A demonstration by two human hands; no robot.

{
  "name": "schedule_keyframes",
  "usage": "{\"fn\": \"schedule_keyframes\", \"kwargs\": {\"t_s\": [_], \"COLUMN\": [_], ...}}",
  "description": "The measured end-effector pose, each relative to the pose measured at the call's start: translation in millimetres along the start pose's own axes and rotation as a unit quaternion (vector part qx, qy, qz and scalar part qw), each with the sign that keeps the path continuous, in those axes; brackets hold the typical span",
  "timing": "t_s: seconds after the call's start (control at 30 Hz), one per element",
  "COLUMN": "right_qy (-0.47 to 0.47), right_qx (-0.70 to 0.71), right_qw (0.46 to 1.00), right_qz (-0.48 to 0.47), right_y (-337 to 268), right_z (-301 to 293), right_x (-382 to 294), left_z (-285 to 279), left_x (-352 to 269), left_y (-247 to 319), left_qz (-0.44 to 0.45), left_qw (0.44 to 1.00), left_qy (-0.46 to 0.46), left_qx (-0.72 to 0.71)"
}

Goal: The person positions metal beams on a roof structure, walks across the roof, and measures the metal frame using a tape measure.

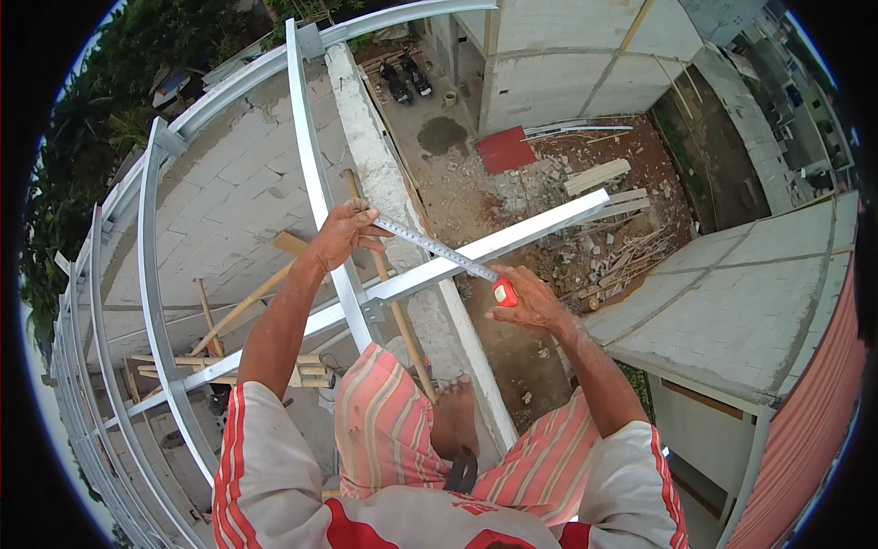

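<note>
A tape measure with a red case [506, 294] is drawn out between my two hands. My left hand [346, 235] pinches the free end of its pale blade [439, 248] beside a silvery metal rafter [310, 147]. The case sits in the fingers of my right hand [529, 296], to the right of a metal crosspiece [504, 243]. In this view the blade passes over that crosspiece; whether they touch I cannot tell. The crosspiece meets the rafter at a bracket [372, 305] and juts out past the wall top.
My bare foot [455, 418] rests on a narrow concrete wall top [384, 165], high above the ground. More metal rafters [154, 274] curve away left. Bamboo poles [236, 312] stand below. Down right lie rubble and timber [627, 257], a red sheet [505, 149] and parked motorcycles [406, 79].
</note>
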State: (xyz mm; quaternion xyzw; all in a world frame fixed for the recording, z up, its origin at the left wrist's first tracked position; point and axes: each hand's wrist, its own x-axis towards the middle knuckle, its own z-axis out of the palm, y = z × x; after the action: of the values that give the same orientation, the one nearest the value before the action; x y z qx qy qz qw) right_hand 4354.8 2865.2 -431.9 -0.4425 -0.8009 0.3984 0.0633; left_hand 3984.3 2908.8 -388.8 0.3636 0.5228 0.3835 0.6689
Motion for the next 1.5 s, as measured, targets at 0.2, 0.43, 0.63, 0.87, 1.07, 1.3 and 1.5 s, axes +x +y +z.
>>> {"fn": "schedule_keyframes", "kwargs": {"t_s": [0.2,0.43,0.63,0.87,1.07,1.3,1.5], "right_qy": [-0.010,0.030,-0.002,-0.005,0.030,0.051,0.064], "right_qx": [0.083,0.102,0.186,0.276,0.329,0.341,0.402], "right_qw": [0.983,0.958,0.921,0.910,0.888,0.873,0.821], "right_qz": [0.164,0.267,0.341,0.311,0.321,0.346,0.401], "right_y": [59,110,43,-4,-42,-8,29], "right_z": [-39,-55,-75,-84,-80,-92,-81], "right_x": [-111,-258,-233,-165,-146,-242,-363], "left_z": [-117,-231,-81,138,141,49,20], "left_x": [35,48,76,50,83,153,175], "left_y": [68,125,75,6,29,100,127], "left_qz": [0.134,0.171,0.193,0.001,0.017,0.098,0.129], "left_qw": [0.964,0.899,0.932,0.982,0.990,0.952,0.936], "left_qy": [0.219,0.390,0.202,-0.022,0.088,0.252,0.296], "left_qx": [-0.076,-0.097,-0.230,-0.186,-0.108,-0.144,-0.138]}}
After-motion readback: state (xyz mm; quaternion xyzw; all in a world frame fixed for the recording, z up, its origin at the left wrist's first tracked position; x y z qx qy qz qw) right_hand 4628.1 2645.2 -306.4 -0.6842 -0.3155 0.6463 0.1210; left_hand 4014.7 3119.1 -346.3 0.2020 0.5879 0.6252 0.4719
